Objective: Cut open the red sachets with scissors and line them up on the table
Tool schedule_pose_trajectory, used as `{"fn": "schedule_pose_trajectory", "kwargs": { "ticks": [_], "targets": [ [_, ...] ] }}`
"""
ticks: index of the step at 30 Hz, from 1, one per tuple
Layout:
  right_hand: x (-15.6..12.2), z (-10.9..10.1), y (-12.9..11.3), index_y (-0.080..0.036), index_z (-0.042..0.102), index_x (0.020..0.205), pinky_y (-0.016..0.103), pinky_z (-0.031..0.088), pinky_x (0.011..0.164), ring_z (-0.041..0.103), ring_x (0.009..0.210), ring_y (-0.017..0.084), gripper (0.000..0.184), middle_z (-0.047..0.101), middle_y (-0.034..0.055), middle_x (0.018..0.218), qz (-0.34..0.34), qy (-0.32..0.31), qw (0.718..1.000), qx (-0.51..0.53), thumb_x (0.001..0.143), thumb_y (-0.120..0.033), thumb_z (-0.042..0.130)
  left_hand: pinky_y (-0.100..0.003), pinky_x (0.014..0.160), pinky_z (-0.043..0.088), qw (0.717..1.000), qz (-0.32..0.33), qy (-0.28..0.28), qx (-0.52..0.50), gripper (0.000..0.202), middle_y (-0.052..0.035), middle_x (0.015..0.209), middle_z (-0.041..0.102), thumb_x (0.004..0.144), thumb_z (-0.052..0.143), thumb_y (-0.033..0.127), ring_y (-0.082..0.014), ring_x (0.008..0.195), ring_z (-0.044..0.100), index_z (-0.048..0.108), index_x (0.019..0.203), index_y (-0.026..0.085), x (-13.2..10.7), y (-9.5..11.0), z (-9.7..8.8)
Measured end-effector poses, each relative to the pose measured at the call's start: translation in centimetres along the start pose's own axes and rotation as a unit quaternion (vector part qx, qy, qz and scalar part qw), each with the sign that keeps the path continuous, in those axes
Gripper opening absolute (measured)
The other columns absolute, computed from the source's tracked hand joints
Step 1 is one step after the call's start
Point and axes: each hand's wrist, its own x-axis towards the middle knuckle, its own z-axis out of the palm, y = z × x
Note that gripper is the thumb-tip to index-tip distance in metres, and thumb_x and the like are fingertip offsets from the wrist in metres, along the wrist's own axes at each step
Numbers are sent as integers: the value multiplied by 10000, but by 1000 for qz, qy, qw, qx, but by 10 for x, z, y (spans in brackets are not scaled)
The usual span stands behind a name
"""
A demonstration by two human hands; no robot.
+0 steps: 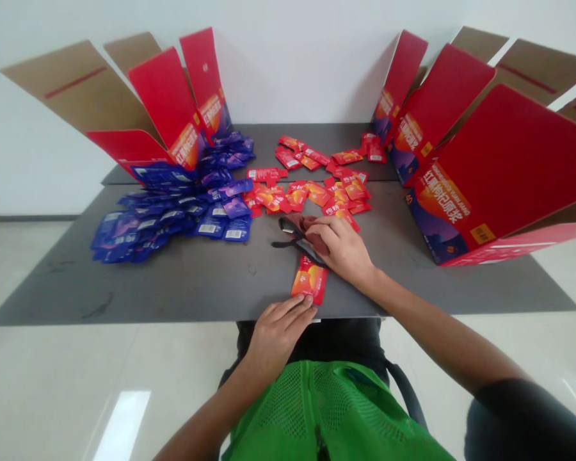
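Observation:
My left hand (282, 326) lies at the table's front edge, fingers stretched out and fingertips resting on the lower end of a red and orange sachet (310, 282). My right hand (343, 250) is closed around a reddish-brown cloth item with black edging (312, 235), perhaps a small pouch. This cloth lies over the upper end of the same sachet and hides it. A dark strap or tab pokes out from the cloth's left side. Just beyond, several more red sachets (295, 195) lie scattered across the table.
A heap of blue sachets (173, 214) covers the table's left part. Behind it stand open red cartons (163, 96) with raised flaps. More open red cartons (499, 173) line the right side, close to my right forearm. The grey table (196, 288) meets a white wall.

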Motion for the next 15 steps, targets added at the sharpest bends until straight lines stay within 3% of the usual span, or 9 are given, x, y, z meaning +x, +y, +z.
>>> {"fn": "schedule_pose_trajectory", "kwargs": {
  "ticks": [2, 4, 6, 10, 13, 15],
  "targets": [
    [-10, -5, -25, -252, 629, 1226, 406, 552, 959, 632, 1159, 245, 202, 669, 95, 1277, -6, -15, 999, 48, 1031, -230, 582, -390, 958, 509, 1000, -6, -1, -3, 257, -48, 1278, 747, 1104, 501, 194, -232, 1212, 672, 706, 1258, 180, 0, 0, 1],
    [-25, -5, -45, -256, 622, 1232, 388, 554, 958, 631, 1156, 227, 206, 671, 80, 1275, -48, -79, 992, 86, 1034, -221, 574, -392, 933, 515, 1000, -16, -8, -6, 234, -43, 1165, 784, 1096, 520, 198, -232, 1104, 708, 740, 1177, 191, 0, 0, 0],
    [-34, 1, -50, -254, 628, 1219, 384, 554, 946, 631, 1139, 224, 198, 678, 76, 1241, -66, -111, 987, 93, 1031, -216, 578, -389, 925, 517, 1000, -20, -14, -6, 226, -42, 1136, 790, 1091, 531, 199, -229, 1068, 716, 748, 1154, 196, 0, 0, 0],
    [-22, 15, -15, -233, 642, 1200, 398, 545, 926, 625, 1115, 242, 188, 670, 101, 1240, -38, -92, 994, 36, 1025, -205, 579, -373, 946, 519, 1000, -10, -11, -1, 249, -50, 1310, 733, 1094, 524, 188, -223, 1246, 662, 704, 1266, 183, 0, 0, 0],
    [2, 17, 13, -221, 657, 1164, 414, 535, 931, 625, 1107, 252, 163, 677, 112, 1233, -35, -89, 995, -6, 1036, -217, 556, -371, 934, 521, 1000, -16, -8, 0, 238, -39, 1295, 742, 1095, 525, 197, -218, 1240, 671, 709, 1246, 192, 0, 0, 2],
    [13, 13, 17, -220, 663, 1148, 427, 528, 949, 621, 1125, 260, 161, 682, 116, 1224, -34, -79, 996, -21, 1044, -228, 541, -373, 931, 521, 1000, -22, -3, -1, 231, -38, 1284, 746, 1092, 534, 199, -222, 1226, 680, 709, 1242, 196, -1, 0, 4]
  ]
}}
